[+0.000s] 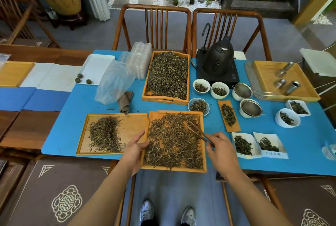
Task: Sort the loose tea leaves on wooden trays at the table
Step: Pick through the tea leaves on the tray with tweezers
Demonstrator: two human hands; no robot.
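Gripping near tray (204,153) by left rim, left hand (135,148) has thumb on loose tea leaves (172,140) at lower centre; right hand (221,146) pinches tweezers (197,130), tips over leaves; second tray (131,129) with smaller pile left-adjacent; fuller tray (148,82) above on blue tabletop (72,105)

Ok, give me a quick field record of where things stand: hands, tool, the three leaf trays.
left hand: gripping left edge of near tray
right hand: holding tweezers, tips over the near tray's leaves
near tray: leaves spread over most of it
left tray: one pile, right part bare
far tray: nearly full
kettle: behind the white cups
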